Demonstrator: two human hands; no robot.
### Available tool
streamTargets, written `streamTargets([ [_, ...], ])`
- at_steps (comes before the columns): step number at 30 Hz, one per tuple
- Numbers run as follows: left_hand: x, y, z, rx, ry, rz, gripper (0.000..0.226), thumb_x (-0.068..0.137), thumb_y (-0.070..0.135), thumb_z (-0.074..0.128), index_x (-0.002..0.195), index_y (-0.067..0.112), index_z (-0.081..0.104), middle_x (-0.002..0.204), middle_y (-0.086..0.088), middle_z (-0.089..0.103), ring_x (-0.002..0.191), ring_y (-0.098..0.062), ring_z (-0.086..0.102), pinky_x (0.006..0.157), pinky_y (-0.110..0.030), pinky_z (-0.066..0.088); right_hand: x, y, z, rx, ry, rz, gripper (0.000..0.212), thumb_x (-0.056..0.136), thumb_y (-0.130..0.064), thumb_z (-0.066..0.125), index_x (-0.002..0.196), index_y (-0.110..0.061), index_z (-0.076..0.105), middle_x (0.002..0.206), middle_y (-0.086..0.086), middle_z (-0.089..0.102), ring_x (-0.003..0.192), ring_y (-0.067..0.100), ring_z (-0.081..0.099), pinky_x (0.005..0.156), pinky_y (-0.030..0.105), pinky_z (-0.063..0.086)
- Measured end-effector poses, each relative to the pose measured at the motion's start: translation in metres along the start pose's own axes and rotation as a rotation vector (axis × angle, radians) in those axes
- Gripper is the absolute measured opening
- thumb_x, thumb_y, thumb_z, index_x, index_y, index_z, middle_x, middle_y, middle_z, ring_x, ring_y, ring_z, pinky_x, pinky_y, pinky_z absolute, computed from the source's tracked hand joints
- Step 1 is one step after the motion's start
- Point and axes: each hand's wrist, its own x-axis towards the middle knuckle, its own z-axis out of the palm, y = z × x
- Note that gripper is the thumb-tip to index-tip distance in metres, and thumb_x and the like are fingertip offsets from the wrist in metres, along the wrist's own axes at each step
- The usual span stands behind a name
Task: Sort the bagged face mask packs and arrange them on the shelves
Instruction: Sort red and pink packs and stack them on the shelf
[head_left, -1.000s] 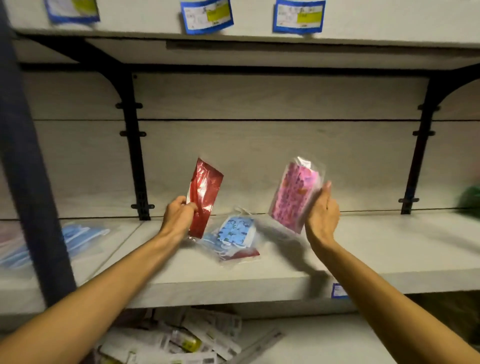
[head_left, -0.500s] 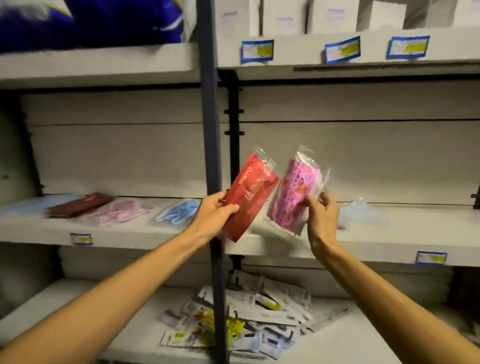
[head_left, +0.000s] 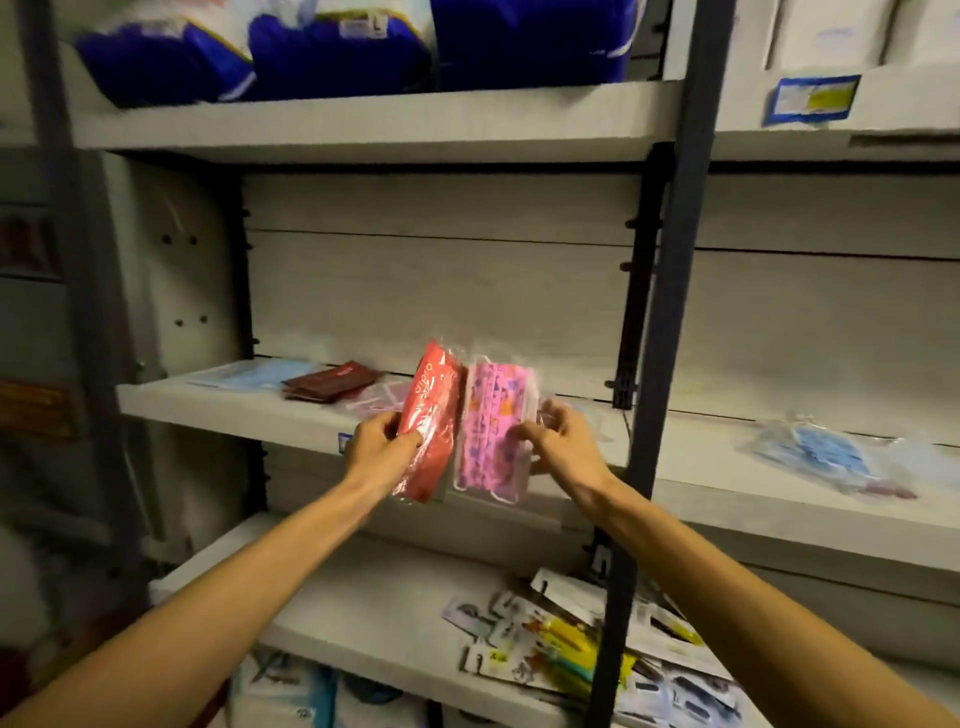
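My left hand (head_left: 378, 448) grips a red bagged mask pack (head_left: 431, 423) by its lower edge, holding it upright in front of the middle shelf (head_left: 228, 408). Right beside it, my right hand (head_left: 561, 447) pinches a pink patterned mask pack (head_left: 491, 426). The two packs nearly touch. On the shelf behind lie a light blue pack (head_left: 249, 375), a dark red pack (head_left: 332, 382) and a pale pink pack (head_left: 382, 402). A blue pack (head_left: 826, 452) lies on the right-hand shelf section.
A dark metal upright (head_left: 670, 291) stands just right of my right hand. Blue bulky packages (head_left: 332, 47) fill the top shelf. Several carded items (head_left: 582, 644) are heaped on the lower shelf. A price label (head_left: 813, 98) hangs at the upper right.
The view has swung left to the left shelf section. Both hands carried the red and pink packs along, and the packs now stand closer together and more upright.
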Motion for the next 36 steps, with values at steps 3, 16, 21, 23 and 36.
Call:
streamTargets([
  [3,0.036,-0.019,-0.028,0.014,0.042,-0.027,0.040,0.092,0.008,0.065,0.131,0.014,0.062,0.115,-0.008,0.071,0.098,-0.027,0.071,0.092,-0.042,0.058,0.039,0.006,0.041,-0.018,0.037,0.032,0.012,0.092,-0.003,0.059,0.101,0.006,0.061,0.100,0.026,0.071,0.089,0.037,0.072,0.073,0.056,0.061],
  [16,0.230,-0.058,-0.104,0.290,0.019,0.041,0.040,0.091,0.018,0.070,0.130,0.017,0.061,0.110,-0.004,0.073,0.094,-0.021,0.071,0.086,-0.035,0.058,0.230,0.055,0.142,-0.434,0.038,0.079,0.035,0.070,-0.022,0.083,0.098,-0.010,0.066,0.095,0.009,0.072,0.089,0.030,0.069,0.072,0.040,0.057],
  [21,0.286,-0.082,-0.122,0.498,0.013,0.057,0.041,0.088,0.021,0.068,0.130,0.021,0.065,0.118,-0.005,0.073,0.103,-0.026,0.069,0.093,-0.040,0.056,0.257,0.081,0.158,-0.941,0.049,0.082,0.079,0.086,-0.052,0.067,0.143,-0.008,0.035,0.142,0.016,0.044,0.130,0.036,0.040,0.108,0.045,0.038],
  [23,0.303,-0.091,-0.126,0.626,-0.045,0.087,0.038,0.086,0.025,0.069,0.123,0.027,0.068,0.113,-0.001,0.074,0.098,-0.023,0.069,0.088,-0.038,0.057,0.264,0.088,0.164,-0.991,0.035,0.104,0.087,0.087,-0.056,0.062,0.150,-0.009,0.023,0.149,0.015,0.037,0.136,0.036,0.034,0.111,0.046,0.033],
  [36,0.353,-0.098,-0.122,0.782,-0.272,0.460,0.047,0.080,0.039,0.078,0.122,0.020,0.066,0.127,-0.007,0.061,0.120,-0.030,0.056,0.100,-0.038,0.046,0.264,0.073,0.168,-0.997,0.112,0.108,0.059,0.091,-0.042,0.064,0.142,-0.017,0.050,0.143,0.012,0.052,0.129,0.033,0.047,0.104,0.042,0.044],
])
